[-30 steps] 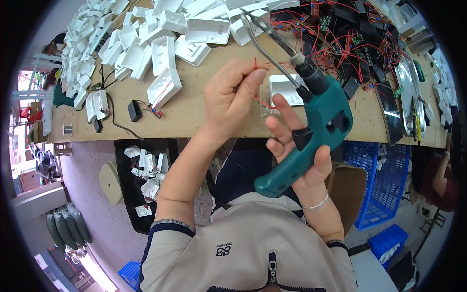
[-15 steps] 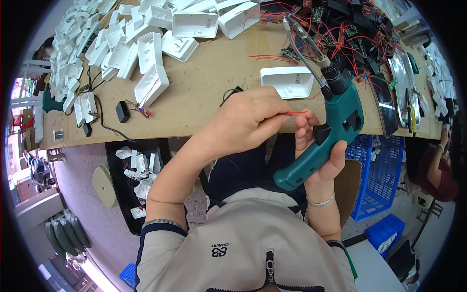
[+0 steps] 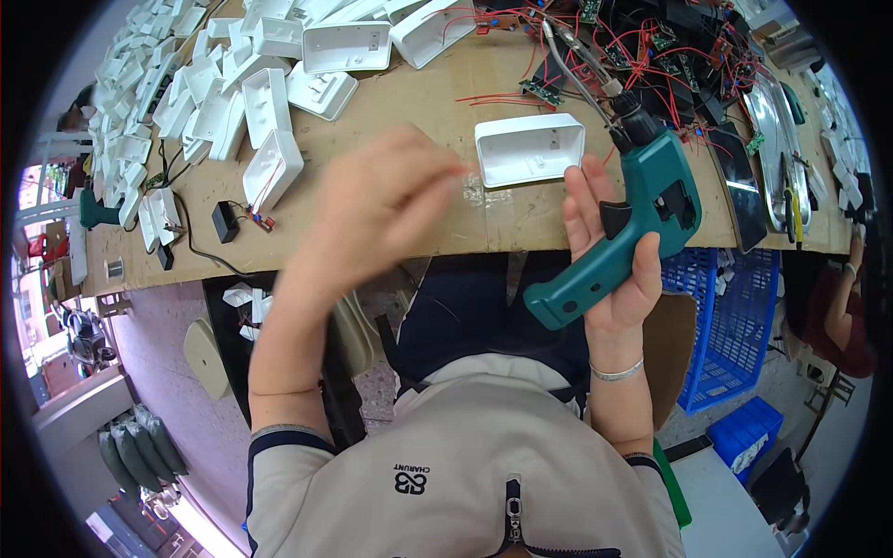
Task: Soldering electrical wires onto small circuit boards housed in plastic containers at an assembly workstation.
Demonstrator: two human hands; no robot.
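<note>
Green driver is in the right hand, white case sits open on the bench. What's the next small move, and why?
Probably bring the left hand onto the open white case to steady it. That hand hovers blurred and appears empty, the case lies loose by the bench edge, and the right hand grips the green driver just beside it.

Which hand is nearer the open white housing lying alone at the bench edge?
Right. The right hand, holding the teal drill, has fingertips just beside the white housing. The left hand, motion-blurred, hovers further off to its left.
</note>
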